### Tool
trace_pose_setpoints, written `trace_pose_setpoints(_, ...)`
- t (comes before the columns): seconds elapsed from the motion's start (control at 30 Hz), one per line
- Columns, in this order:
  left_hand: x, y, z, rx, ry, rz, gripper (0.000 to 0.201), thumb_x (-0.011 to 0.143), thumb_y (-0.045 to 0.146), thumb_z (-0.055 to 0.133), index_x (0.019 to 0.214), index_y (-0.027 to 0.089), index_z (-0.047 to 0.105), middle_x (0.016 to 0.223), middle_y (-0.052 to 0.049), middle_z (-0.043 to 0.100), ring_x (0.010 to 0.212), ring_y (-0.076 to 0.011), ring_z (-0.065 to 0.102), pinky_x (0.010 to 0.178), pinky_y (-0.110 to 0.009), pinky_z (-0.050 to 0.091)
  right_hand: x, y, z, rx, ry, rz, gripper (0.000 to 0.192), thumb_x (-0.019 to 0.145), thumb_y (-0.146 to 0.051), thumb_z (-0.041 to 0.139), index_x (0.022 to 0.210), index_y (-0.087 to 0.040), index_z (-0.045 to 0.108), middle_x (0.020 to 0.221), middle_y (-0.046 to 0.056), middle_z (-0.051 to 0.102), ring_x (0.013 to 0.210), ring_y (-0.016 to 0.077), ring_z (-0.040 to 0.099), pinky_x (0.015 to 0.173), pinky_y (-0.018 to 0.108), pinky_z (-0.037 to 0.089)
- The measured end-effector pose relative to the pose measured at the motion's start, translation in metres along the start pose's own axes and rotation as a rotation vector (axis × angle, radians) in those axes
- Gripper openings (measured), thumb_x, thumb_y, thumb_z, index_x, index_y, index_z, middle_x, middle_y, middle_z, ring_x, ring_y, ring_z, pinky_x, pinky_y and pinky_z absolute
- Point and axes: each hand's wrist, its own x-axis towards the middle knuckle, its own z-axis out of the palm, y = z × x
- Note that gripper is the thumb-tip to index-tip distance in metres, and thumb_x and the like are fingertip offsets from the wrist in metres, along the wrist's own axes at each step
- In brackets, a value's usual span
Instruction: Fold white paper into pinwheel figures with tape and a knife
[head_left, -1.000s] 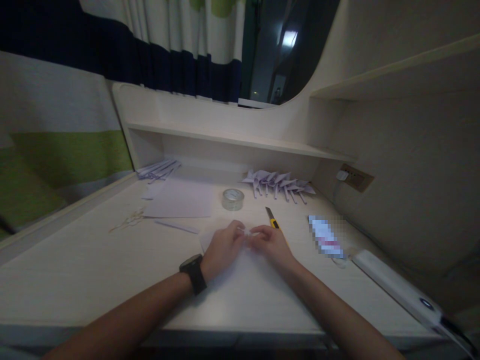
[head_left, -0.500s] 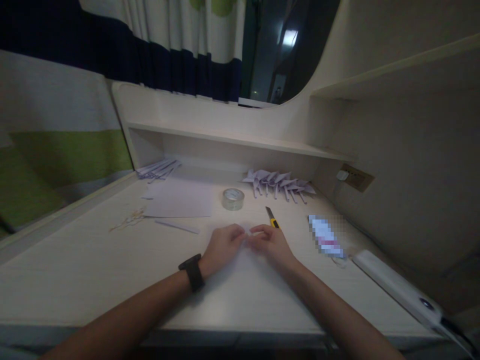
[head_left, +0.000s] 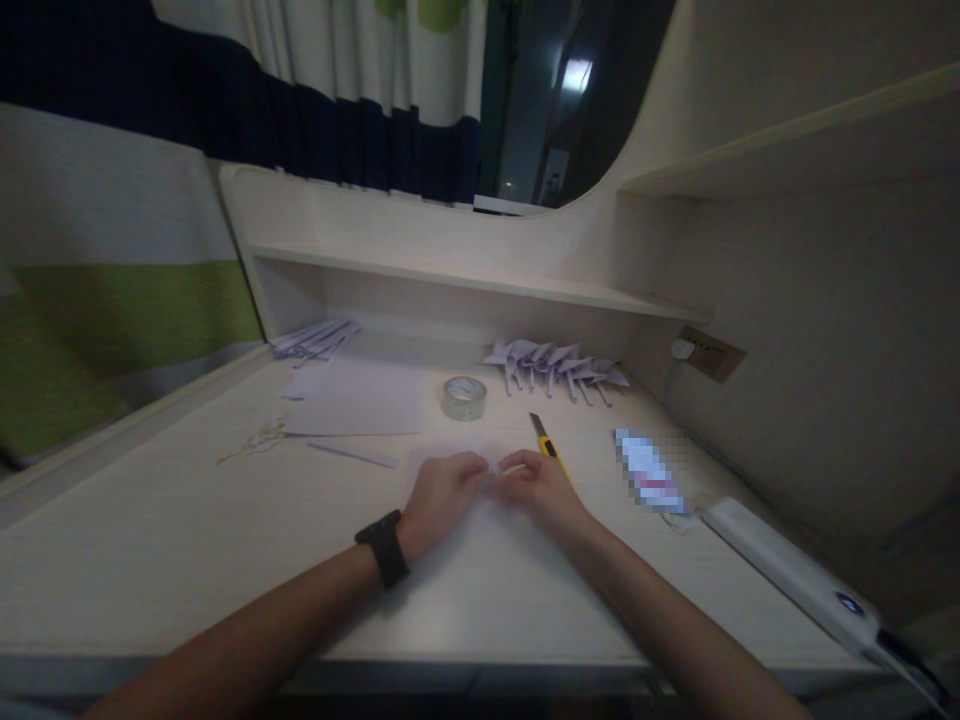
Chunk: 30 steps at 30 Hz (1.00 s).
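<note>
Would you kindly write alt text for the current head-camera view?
Left hand and right hand pinch a blurred white piece, apparently paper, over a pale desk. Beyond lie a tape roll, paper sheets and paper pinwheels; a yellow cutter lies by the right hand.

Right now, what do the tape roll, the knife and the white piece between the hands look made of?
Tape roll: likely clear plastic film, glossy; its side looks see-through.
Knife: yellow-and-black handle, probably plastic; the grey, flat blade looks like metal.
White piece: pale and thin, probably matte paper; blur leaves that open.
</note>
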Motion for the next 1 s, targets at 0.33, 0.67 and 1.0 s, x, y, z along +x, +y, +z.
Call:
trace_pose_setpoints(0.33, -0.002, 0.003, 0.000, 0.005, -0.053, 0.058, 0.023, 0.087, 0.021, 0.050, 0.082, 0.022, 0.073, 0.078, 0.000, 0.073, 0.071, -0.0147, 0.064, 0.066, -0.022, 0.040, 0.002, 0.005, -0.003, 0.008, -0.036, -0.048, 0.036, 0.056, -0.033, 0.079, 0.080, -0.016, 0.059, 0.061, 0.003, 0.069, 0.050, 0.0145, 0.061, 0.048, 0.024, 0.045)
trace_pose_setpoints(0.67, 0.000, 0.000, 0.002, 0.007, 0.018, -0.002, 0.017, 0.084, 0.020, 0.055, 0.081, 0.022, 0.071, 0.079, 0.001, 0.072, 0.073, -0.0157, 0.064, 0.066, -0.023, 0.040, -0.002, -0.005, -0.013, -0.689, 0.065, -0.544, 0.037, 0.061, -0.031, 0.079, 0.096, -0.024, 0.068, 0.083, 0.003, 0.064, 0.075, 0.0162, 0.057, 0.064, 0.027, 0.043)
trace_pose_setpoints(1.0, -0.001, 0.002, 0.002, -0.051, -0.008, -0.001, 0.020, 0.086, 0.023, 0.052, 0.087, 0.022, 0.072, 0.085, -0.001, 0.073, 0.077, -0.0167, 0.065, 0.068, -0.024, 0.042, 0.004, -0.002, -0.013, -0.534, -0.016, -0.390, 0.027, 0.063, -0.032, 0.077, 0.086, -0.020, 0.070, 0.087, 0.005, 0.070, 0.083, 0.0199, 0.062, 0.073, 0.031, 0.044)
